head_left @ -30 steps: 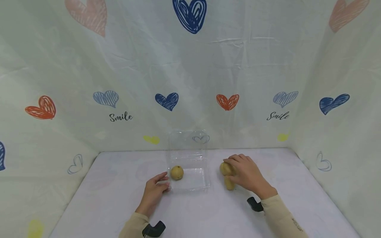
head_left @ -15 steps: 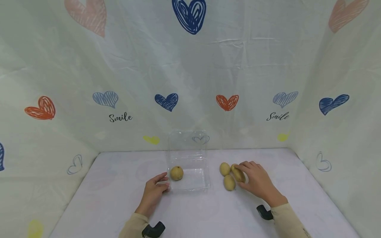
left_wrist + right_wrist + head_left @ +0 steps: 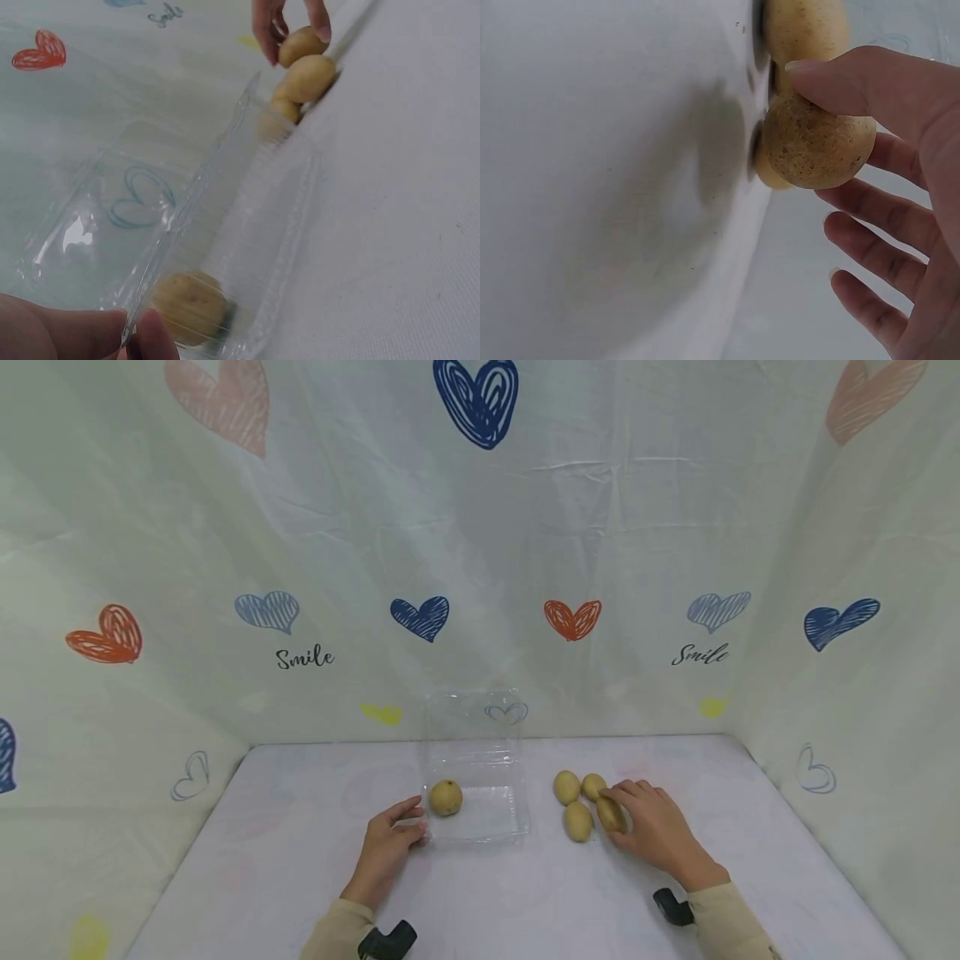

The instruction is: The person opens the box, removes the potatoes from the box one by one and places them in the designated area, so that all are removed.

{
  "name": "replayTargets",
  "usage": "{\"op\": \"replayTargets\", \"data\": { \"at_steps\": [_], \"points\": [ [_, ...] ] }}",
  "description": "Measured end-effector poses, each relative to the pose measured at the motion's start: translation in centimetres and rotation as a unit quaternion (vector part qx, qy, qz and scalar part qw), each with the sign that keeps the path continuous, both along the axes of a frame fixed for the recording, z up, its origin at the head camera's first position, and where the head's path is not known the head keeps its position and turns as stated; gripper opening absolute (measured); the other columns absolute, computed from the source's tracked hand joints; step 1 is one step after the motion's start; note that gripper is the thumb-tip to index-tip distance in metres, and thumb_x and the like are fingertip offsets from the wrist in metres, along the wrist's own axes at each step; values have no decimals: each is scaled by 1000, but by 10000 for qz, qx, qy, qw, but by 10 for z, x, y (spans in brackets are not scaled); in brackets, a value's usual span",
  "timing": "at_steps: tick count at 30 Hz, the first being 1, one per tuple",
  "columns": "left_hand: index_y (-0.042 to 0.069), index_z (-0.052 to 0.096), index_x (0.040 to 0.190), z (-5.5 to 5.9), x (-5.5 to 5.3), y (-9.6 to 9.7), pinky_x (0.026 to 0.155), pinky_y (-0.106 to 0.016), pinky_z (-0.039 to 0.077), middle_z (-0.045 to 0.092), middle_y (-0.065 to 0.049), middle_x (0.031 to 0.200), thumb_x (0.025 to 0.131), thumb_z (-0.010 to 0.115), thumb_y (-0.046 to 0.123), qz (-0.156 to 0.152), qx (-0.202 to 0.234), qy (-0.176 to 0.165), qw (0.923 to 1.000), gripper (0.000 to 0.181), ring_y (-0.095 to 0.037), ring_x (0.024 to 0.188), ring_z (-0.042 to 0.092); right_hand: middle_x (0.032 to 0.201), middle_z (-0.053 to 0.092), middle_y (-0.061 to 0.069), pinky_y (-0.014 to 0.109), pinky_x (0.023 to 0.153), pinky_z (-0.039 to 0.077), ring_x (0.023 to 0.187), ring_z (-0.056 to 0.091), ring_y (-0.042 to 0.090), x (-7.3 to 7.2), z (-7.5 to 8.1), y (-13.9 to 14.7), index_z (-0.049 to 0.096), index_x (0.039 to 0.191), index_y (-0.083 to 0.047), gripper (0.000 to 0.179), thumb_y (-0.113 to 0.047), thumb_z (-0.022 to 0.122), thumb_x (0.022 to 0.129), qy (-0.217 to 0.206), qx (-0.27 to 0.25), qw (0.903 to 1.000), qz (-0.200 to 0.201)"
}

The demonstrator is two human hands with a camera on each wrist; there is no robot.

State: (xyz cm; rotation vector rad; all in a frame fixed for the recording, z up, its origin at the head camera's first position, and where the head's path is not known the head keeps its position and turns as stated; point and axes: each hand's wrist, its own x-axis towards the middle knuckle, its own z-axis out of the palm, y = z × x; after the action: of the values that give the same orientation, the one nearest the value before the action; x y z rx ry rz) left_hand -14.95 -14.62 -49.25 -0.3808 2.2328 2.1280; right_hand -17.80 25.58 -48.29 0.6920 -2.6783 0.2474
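Observation:
My left hand (image 3: 387,846) pinches the left rim of a clear plastic clamshell box (image 3: 480,814) between thumb and finger, plainest in the left wrist view. The box's lid (image 3: 471,722) stands raised at the back. One round potato (image 3: 446,797) lies in its left part, also visible through the clear wall in the left wrist view. Right of the box, my right hand (image 3: 657,828) holds a potato (image 3: 817,142) between its thumb and fingers, the other fingers spread. Close beside it lie a front potato (image 3: 578,822), a back left potato (image 3: 567,787) and a back right potato (image 3: 595,787).
A white cloth covers the table (image 3: 480,902). Behind and at both sides hangs a pale curtain (image 3: 637,527) printed with hearts and lettering. Dark wrist mounts (image 3: 387,938) sit at the cuffs of both beige sleeves.
My right hand has drawn away from the back left potatoes, rightward and toward me, with a potato between its fingers. More of the potatoes now show. The left hand and box have stayed put.

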Motion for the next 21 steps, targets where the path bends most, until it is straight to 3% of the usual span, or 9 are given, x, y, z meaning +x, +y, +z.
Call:
{"op": "replayTargets", "data": {
  "at_steps": [10,21],
  "points": [
    [-14,53,145,1,1,0,74,-24,60,59,-27,131,96,65,-10,-7,-64,-12,10000,50,-14,86,64,111,72,6,49,85,56,100,65,27,2,-9,-1,74,120,-5,60,-18,98,67,-311,-37,9993,-186],
    [-14,53,145,0,0,0,74,-24,60,59,-27,131,97,64,-11,-7,-56,23,10000,50,-14,87,64,111,72,6,49,85,56,101,66,28,1,-16,-1,72,121,-5,60,-19,98,68,-309,-96,9992,-240]
  ]
}}
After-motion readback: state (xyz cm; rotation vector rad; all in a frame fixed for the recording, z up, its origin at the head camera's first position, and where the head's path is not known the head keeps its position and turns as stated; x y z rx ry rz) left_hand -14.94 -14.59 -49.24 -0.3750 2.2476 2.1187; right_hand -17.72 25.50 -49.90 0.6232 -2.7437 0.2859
